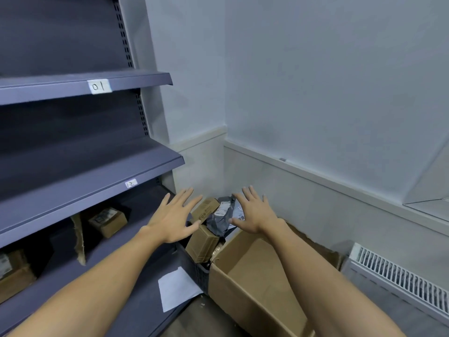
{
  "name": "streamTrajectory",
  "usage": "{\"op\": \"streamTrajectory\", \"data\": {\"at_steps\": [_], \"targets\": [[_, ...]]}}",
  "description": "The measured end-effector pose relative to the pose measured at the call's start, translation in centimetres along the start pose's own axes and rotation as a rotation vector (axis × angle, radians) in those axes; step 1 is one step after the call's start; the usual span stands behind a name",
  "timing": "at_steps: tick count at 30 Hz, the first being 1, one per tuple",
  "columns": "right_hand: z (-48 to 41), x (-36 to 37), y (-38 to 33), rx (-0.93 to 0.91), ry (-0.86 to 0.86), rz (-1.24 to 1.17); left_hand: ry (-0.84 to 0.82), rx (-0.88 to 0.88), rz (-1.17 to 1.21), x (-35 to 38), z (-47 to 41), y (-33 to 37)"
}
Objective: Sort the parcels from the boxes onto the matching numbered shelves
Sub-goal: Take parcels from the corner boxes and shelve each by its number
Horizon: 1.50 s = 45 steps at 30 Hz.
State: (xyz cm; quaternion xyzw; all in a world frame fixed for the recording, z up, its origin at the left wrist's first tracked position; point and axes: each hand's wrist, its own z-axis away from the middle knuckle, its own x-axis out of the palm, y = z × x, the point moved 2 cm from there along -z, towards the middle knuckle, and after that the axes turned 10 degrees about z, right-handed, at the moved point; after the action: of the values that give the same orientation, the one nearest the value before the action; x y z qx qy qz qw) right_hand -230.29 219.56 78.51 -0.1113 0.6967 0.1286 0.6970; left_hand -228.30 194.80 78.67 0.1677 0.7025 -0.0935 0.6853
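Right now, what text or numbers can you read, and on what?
"01": paper tag on the upper shelf front edge.
"12": smaller tag on the middle shelf edge.
Unreadable, blurred: shipping labels on the grey mailer bag and the shelved cardboard parcel.

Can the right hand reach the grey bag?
Probably yes. The right hand is open right beside the grey bag, and the bag sits on top with nothing covering it.
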Motion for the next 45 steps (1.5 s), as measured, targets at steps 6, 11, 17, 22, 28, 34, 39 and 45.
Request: {"op": "streamTrajectory", "data": {"at_steps": [6,11,17,22,28,34,39,45], "targets": [[-3.6,2.8,1.1,0.077,-0.07,0.008,-0.038,0.035,0.057,3.5,-4.7,-2.8],[-8.3,4.1,1.4,0.133,-0.11,0.028,-0.091,0.054,0.089,5.7,-8.7,-5.7],[-12.6,6.2,1.1,0.182,-0.138,0.012,-0.139,0.075,0.134,8.6,-12.5,-9.4],[-13.6,8.4,1.9,0.209,-0.189,-0.004,-0.181,0.1,0.157,10.8,-15.0,-10.1],[-15.1,11.4,5.2,0.244,-0.24,-0.025,-0.222,0.131,0.178,13.7,-18.8,-8.7],[-17.8,15.1,10.7,0.234,-0.256,-0.072,-0.202,0.099,0.158,17.0,-23.5,-6.8],[-20.4,18.4,14.9,0.215,-0.264,-0.126,-0.23,0.061,0.127,19.4,-27.2,-5.6],[-22.2,21.4,17.6,0.202,-0.317,-0.18,-0.24,0.049,0.129,22.2,-29.4,-4.7]]}}
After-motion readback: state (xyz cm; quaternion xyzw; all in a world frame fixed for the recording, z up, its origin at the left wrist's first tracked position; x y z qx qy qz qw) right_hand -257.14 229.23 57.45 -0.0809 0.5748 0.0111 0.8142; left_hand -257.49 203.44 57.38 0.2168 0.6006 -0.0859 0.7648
